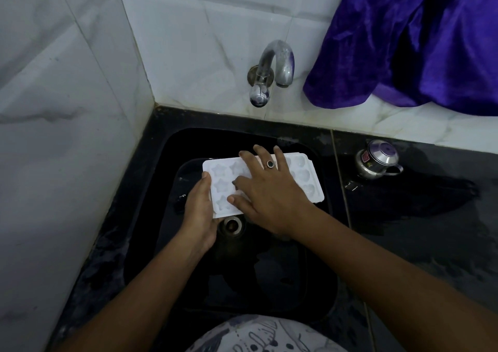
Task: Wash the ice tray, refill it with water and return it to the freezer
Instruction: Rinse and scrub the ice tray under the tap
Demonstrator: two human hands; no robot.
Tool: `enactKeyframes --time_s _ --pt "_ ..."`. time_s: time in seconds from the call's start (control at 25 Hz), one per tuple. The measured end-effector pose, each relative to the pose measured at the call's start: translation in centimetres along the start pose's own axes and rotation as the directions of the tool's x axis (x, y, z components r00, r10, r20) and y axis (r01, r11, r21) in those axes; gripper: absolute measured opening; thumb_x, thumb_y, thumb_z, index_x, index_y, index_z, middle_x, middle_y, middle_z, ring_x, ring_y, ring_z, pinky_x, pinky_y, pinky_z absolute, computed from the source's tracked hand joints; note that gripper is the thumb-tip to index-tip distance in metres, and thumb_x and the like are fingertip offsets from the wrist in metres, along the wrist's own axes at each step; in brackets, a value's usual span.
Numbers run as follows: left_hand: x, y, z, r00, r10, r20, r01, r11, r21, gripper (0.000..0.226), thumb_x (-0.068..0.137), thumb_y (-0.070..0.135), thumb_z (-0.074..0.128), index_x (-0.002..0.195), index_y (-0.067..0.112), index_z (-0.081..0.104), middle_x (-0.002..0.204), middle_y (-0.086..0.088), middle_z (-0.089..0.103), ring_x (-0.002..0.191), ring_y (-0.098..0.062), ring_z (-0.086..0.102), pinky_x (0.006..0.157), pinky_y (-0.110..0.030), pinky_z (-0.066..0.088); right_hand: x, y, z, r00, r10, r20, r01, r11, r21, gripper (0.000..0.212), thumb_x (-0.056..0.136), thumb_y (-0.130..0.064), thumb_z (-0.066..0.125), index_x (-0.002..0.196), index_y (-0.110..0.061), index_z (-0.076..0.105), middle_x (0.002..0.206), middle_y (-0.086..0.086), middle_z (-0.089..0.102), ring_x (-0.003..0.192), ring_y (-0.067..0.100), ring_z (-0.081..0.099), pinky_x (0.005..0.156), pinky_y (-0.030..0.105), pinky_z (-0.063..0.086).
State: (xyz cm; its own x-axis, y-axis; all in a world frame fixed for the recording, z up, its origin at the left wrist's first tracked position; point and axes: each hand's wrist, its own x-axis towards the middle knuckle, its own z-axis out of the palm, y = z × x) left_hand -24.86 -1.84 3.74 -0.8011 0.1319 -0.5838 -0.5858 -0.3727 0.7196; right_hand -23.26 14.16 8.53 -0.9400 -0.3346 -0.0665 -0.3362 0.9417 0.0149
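Surface (404, 244): black stone, wet in patches, set in a corner of white marble-patterned wall tiles (67, 109). One black sink (269, 284) is inset, with one drain (231, 225). One chrome tap (272, 69) is mounted on the back wall. One purple cloth (404, 42) hangs at upper right. One lidded steel pot (377, 160) stands right of the sink. One white ice tray (219, 170), with star and heart cavities, is held over the sink. The left hand (200, 211) grips its left end, thumb on top. The right hand (269, 190), wearing one ring (270, 164), lies flat on it with fingers spread.
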Motion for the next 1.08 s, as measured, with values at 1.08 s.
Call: enactKeyframes --time_s 1.08 --pt "-2.6 -0.3 0.7 0.992 0.117 -0.049 -0.118 0.993 -0.013 0.048 0.113 0.047 0.036 0.121 0.017 0.073 0.107 -0.008 0.083 0.091 -0.023 0.082 0.062 -0.03 0.063 -2.0 0.0 -1.7 0.997 -0.061 -0.047 0.064 0.996 0.068 0.056 0.102 -0.066 0.034 0.131 -0.03 0.066 0.168 0.011 0.024 0.156 0.037 0.014 0.124 0.063 0.004"
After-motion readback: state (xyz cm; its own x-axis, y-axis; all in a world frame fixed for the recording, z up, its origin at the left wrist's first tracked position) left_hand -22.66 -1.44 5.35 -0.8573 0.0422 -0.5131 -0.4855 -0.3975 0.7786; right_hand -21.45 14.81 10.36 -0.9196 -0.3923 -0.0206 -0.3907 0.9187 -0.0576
